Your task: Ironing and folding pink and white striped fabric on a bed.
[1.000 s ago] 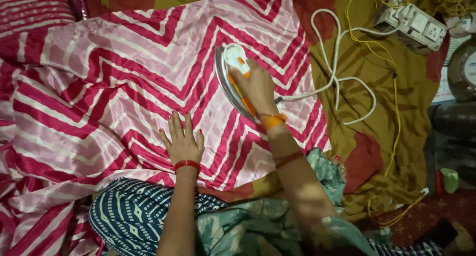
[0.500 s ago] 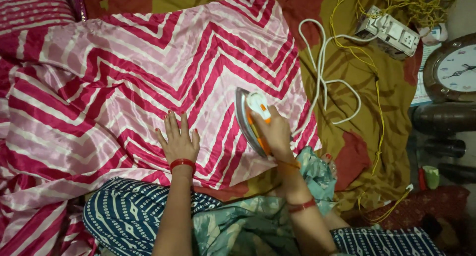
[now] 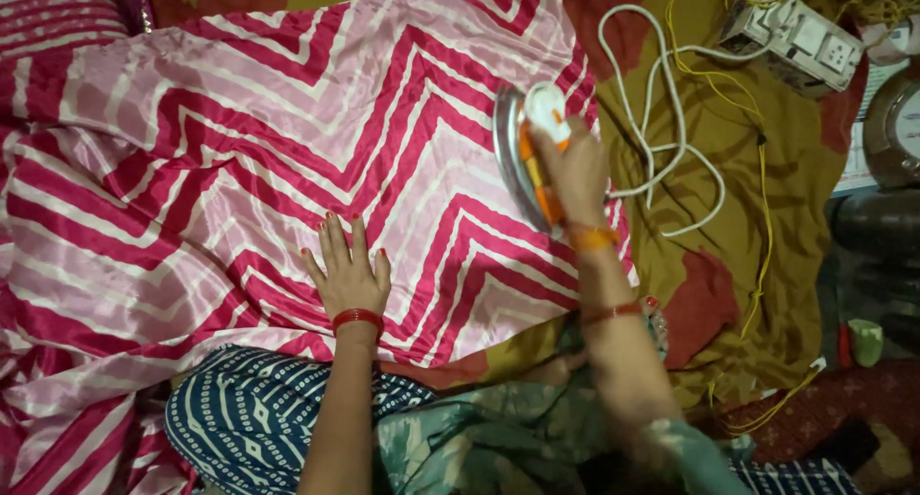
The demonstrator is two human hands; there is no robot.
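Note:
A pink and red zigzag-striped satin cloth [image 3: 240,160] lies spread over an olive and red sheet [image 3: 738,236]. My left hand [image 3: 347,275] rests flat on the cloth, fingers spread, a red bangle at the wrist. My right hand [image 3: 575,174] grips the handle of a white and orange electric iron [image 3: 525,150], which is tilted on its side near the cloth's right edge, its metal soleplate facing left. A white cord [image 3: 661,140] loops away from the iron to the right.
A white power strip [image 3: 791,35] with yellow wires [image 3: 762,217] sits at the top right. A round clock [image 3: 896,131] is at the right edge. My blue patterned knee [image 3: 240,418] and green garment [image 3: 479,437] fill the bottom.
The iron, in my right hand, slid down the cloth's right side and then came back up. My left hand stayed flat on the cloth.

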